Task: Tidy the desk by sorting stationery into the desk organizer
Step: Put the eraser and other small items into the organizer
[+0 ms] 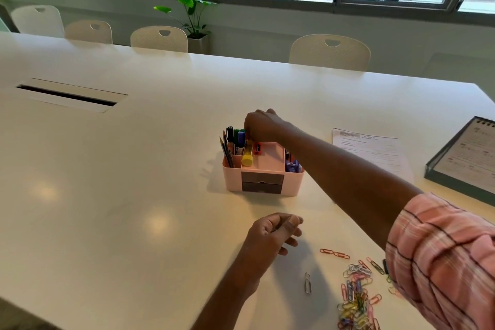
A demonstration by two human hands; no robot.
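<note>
Right hand [261, 126] reaches over the back of the desk organizer [232, 182], fingers curled downward beside the marker tops; can't tell if it holds anything. Left hand [273, 233] hovers above the table [134, 169] in front of the organizer, thumb against forefinger, other fingers loosely curled; whether anything is pinched is unclear.

The organizer is pink, mid-table, with two grey drawers [262, 183] in front. Markers [235, 139] and pencils [226, 151] stand in the left compartment. A yellow glue stick [247, 156] and a red sharpener [257, 148] sit in the middle. Something purple [292, 166] is in the right compartment, partly hidden by the right forearm crossing above.

Near right: a paper clip pile [356, 300], its right edge covered by the plaid sleeve [442, 262]. A single silver clip [307, 282] and two linked orange clips [334, 253] lie apart from it.

Further right: a printed sheet [369, 147] and a spiral desk calendar [466, 161]. Far left is a cable slot [69, 95]. Beyond are chairs [330, 52] and a potted plant [191, 12].
</note>
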